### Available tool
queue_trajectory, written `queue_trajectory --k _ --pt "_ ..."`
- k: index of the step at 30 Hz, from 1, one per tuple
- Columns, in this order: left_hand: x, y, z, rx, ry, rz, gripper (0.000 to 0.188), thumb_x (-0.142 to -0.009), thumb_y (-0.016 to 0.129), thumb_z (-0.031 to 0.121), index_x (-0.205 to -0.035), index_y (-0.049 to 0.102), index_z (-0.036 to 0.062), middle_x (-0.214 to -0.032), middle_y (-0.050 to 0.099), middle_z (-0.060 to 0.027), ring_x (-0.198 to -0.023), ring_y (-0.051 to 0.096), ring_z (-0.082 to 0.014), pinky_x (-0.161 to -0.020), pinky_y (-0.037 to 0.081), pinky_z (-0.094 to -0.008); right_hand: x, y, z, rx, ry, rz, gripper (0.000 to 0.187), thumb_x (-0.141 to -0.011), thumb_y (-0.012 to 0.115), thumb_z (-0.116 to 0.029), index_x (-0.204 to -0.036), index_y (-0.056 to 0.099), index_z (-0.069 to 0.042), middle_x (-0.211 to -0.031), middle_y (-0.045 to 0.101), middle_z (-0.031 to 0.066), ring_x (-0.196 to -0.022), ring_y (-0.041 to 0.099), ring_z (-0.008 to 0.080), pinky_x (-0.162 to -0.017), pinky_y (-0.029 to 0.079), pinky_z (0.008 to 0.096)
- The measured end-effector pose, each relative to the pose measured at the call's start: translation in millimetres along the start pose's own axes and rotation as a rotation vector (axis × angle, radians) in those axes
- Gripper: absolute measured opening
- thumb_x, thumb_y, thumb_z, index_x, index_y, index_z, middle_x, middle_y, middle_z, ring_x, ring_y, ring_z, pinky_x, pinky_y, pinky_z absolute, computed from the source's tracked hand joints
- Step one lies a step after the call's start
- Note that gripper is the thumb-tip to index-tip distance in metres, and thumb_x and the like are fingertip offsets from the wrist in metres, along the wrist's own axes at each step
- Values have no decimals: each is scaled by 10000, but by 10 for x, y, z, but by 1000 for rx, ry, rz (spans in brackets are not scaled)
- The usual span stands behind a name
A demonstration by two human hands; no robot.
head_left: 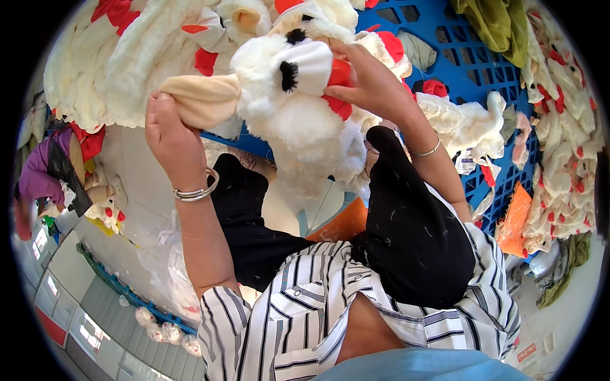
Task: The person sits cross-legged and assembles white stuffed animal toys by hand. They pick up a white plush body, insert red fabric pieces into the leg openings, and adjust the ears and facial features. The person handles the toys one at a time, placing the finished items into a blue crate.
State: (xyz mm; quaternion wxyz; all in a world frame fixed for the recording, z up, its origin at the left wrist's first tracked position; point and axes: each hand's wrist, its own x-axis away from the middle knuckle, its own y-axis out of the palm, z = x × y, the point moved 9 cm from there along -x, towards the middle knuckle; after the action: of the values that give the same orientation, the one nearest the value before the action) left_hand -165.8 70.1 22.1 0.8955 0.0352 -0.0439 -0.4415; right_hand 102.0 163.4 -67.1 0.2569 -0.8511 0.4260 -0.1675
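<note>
A white plush animal skin [289, 136] hangs limp between my hands, its face turned up. Black lashed eyes sit beside its smooth white muzzle [312, 66]. My left hand [170, 130] pinches the edge of its beige ear [204, 98] between thumb and fingers and holds it out to the left. At the mouth, my right hand [376, 82] grips around the red felt piece [340, 75], thumb on the near side; some of its fingertips are hidden behind the muzzle. The lower end of the plush droops above my black-trousered knees.
Blue perforated plastic panels [454, 38] lie ahead and right. White plush skins [108, 70] are heaped at the upper left, and another large pile [565, 159] stands right. An orange woven sack [516, 222] and olive cloth [499, 28] are nearby. A person in purple [44, 168] is at the left edge.
</note>
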Motion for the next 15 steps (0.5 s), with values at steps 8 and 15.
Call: queue_trajectory --k 8,15 --pt "-31 37 -12 -27 -13 -151 304 -1006 396 220 -1041 555 -36 -968 652 -169 -889 630 -218 -831 508 -338 1 386 107 10 -66 -178 559 -794 714 -185 -1285 489 -43 -1222 530 159 -958 598 294 -848 487 368" --pt "-14 163 49 18 -19 -274 305 -1008 416 229 -1039 561 -37 -1066 647 -198 -921 624 -215 -867 491 -334 67 641 57 -73 -100 -265 486 -812 682 -182 -1261 528 -78 -1105 577 139 -930 609 288 -811 491 356"
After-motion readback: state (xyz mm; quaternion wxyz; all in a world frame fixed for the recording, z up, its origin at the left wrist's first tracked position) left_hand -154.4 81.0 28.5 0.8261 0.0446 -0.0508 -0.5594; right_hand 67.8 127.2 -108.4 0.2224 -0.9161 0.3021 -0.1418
